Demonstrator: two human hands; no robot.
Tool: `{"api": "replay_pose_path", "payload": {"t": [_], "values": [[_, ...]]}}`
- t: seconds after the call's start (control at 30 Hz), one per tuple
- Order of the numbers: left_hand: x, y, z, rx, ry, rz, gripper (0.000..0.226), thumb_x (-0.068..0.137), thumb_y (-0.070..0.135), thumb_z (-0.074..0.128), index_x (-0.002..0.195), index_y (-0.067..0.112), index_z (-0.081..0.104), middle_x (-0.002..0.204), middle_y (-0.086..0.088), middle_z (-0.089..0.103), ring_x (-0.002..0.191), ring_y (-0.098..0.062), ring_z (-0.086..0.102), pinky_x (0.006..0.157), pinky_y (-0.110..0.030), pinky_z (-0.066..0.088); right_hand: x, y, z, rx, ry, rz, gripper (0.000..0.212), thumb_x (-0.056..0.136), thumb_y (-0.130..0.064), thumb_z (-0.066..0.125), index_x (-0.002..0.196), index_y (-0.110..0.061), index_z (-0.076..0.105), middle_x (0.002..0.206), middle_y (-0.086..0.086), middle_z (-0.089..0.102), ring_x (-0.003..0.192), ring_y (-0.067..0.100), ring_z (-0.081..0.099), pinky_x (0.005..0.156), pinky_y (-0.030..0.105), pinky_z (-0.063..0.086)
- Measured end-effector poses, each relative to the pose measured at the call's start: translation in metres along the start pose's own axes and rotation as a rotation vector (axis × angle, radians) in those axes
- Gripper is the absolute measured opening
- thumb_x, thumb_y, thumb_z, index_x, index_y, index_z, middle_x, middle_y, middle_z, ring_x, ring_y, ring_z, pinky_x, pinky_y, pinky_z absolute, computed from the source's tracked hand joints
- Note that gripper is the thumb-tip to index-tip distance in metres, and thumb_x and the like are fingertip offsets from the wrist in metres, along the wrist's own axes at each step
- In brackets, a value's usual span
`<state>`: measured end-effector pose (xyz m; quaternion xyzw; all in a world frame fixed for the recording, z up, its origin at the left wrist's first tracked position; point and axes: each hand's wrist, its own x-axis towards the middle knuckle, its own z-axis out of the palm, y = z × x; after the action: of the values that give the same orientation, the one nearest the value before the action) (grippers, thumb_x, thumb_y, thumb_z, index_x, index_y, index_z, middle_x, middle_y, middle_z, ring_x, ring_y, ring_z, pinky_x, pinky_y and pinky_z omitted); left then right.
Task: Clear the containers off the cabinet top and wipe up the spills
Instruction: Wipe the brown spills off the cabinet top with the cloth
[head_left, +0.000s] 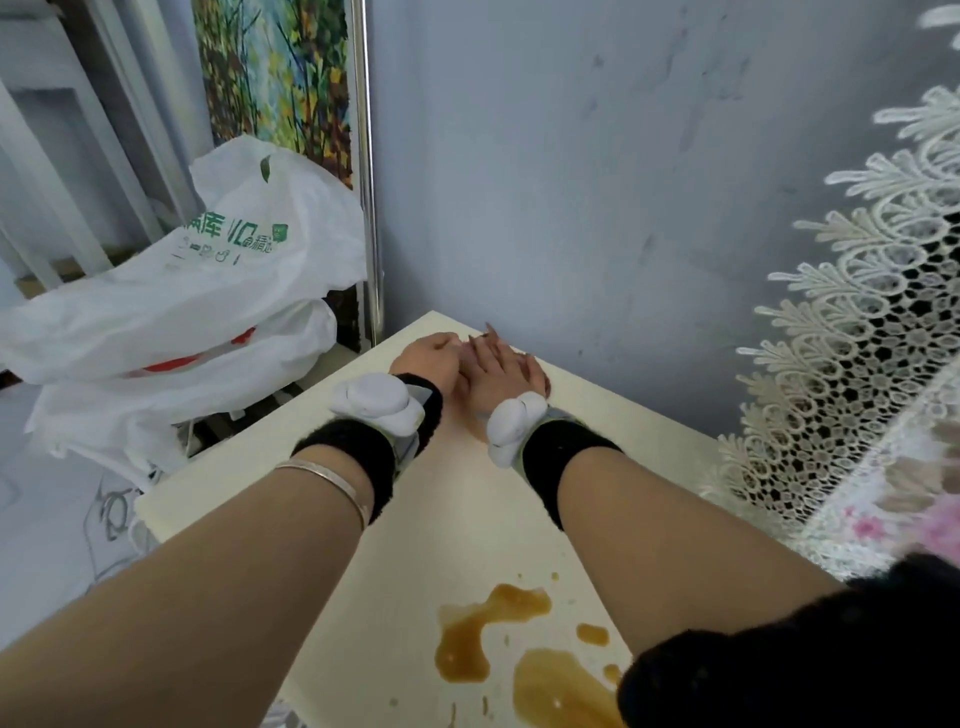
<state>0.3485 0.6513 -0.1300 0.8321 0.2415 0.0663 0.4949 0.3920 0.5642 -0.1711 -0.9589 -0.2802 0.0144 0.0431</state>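
The cream cabinet top (291, 499) runs from the near edge to a far corner against the wall. Brown liquid spills (483, 639) lie in puddles and drops on its near part, between my forearms. Both hands rest together at the far corner. My right hand (501, 376) lies flat on the surface, fingers apart and holding nothing. My left hand (426, 356) touches it on the left, its fingers bent away from the camera and hidden. Each wrist carries a black band with a white device. No container stands on the visible top.
A white plastic bag with green print (208, 291) bulges just left of the cabinet, with red inside it. A metal pole (371, 218) and a painting stand behind it. A lace cloth (857, 364) drapes along the right edge. The grey wall closes the far side.
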Motion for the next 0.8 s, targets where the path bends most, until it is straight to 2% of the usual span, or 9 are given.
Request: {"api": "replay_pose_path", "payload": {"t": [0.13,0.23,0.33,0.47,0.63,0.8], "values": [[0.028,-0.017,-0.013,0.001,0.044,-0.004,0.037,0.097,0.018,0.044,0.13,0.014,0.057,0.14,-0.005,0.053,0.131,-0.023,0.047,0.113,-0.025,0.032,0.036,-0.003,0.011,-0.053,0.057,-0.048,0.057,0.094,-0.035,0.038,0.145,-0.039,0.014,0.158,-0.007,0.012,0.149,0.018,0.0,0.113,0.046,0.015],[0.047,-0.027,-0.022,0.013,0.069,0.0,0.036,0.097,0.016,0.043,0.13,0.013,0.057,0.14,-0.007,0.054,0.131,-0.024,0.047,0.109,-0.025,0.033,0.054,-0.008,0.013,-0.056,0.084,-0.084,0.058,0.093,-0.036,0.044,0.142,-0.045,0.015,0.157,-0.009,0.017,0.148,0.017,0.007,0.112,0.043,0.015],[0.057,-0.034,-0.028,0.007,0.079,0.009,0.035,0.097,0.016,0.044,0.127,0.012,0.06,0.136,-0.009,0.057,0.128,-0.026,0.05,0.112,-0.032,0.036,0.061,-0.011,0.004,-0.015,0.105,-0.119,0.056,0.097,-0.029,0.047,0.145,-0.04,0.021,0.157,-0.005,0.021,0.148,0.018,0.011,0.114,0.041,0.014],[0.06,-0.04,-0.036,-0.002,0.074,0.017,0.035,0.096,0.016,0.043,0.126,0.013,0.061,0.135,-0.01,0.058,0.128,-0.026,0.05,0.113,-0.034,0.036,0.062,-0.018,-0.007,0.026,0.084,-0.151,0.049,0.101,-0.035,0.036,0.149,-0.027,0.025,0.156,0.001,0.025,0.147,0.02,0.016,0.115,0.035,0.013],[0.059,-0.045,-0.049,-0.016,0.119,0.009,0.035,0.097,0.017,0.043,0.127,0.012,0.06,0.137,-0.007,0.056,0.129,-0.023,0.049,0.112,-0.028,0.035,0.056,-0.025,-0.005,-0.043,0.065,-0.19,0.062,0.101,-0.025,0.043,0.153,-0.032,0.009,0.161,-0.002,0.011,0.149,0.021,0.003,0.117,0.041,0.007],[0.043,-0.052,-0.067,0.005,0.133,-0.015,0.036,0.098,0.016,0.042,0.13,0.011,0.057,0.139,-0.01,0.054,0.13,-0.025,0.047,0.114,-0.03,0.033,0.055,-0.044,0.011,0.004,0.037,-0.133,0.058,0.099,-0.045,0.025,0.153,-0.028,0.01,0.162,-0.003,0.006,0.15,0.018,-0.006,0.117,0.041,0.005]]}}
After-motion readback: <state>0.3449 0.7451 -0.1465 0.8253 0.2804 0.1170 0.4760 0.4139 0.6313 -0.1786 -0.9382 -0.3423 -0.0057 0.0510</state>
